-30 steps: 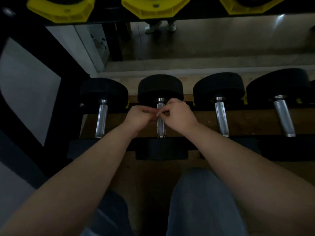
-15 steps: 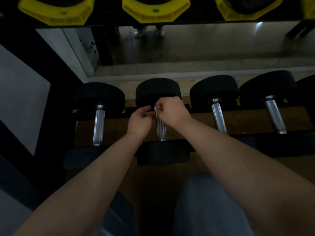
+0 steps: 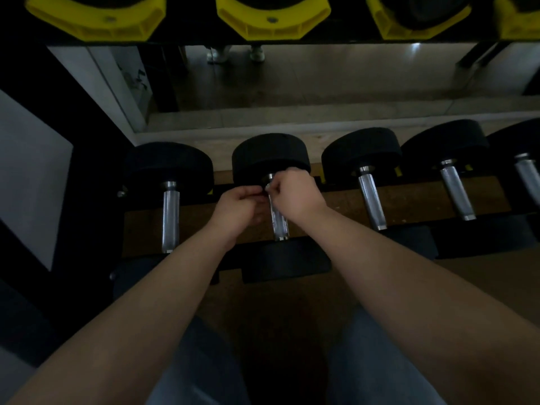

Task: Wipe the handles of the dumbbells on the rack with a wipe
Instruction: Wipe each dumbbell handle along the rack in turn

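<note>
Several black dumbbells with chrome handles lie on the lower rack shelf (image 3: 409, 200). Both my hands meet at the far end of the second dumbbell's handle (image 3: 279, 222), just below its far black head (image 3: 270, 154). My left hand (image 3: 236, 210) and my right hand (image 3: 295, 194) have curled fingers that pinch a small pale wipe (image 3: 267, 187) between them, right over the handle. Most of the wipe is hidden by my fingers. The dumbbell handle (image 3: 170, 217) to the left and the handle (image 3: 372, 203) to the right are bare.
Yellow holders (image 3: 273, 20) of the upper rack tier hang overhead. A black rack post (image 3: 96, 176) stands at the left. A mirror behind the rack shows floor and a person's shoes (image 3: 233, 54). My knees in jeans (image 3: 365, 361) are below.
Both hands slid a little along the second handle toward its far head, still pinching the wipe. My view shifted slightly left and down.
</note>
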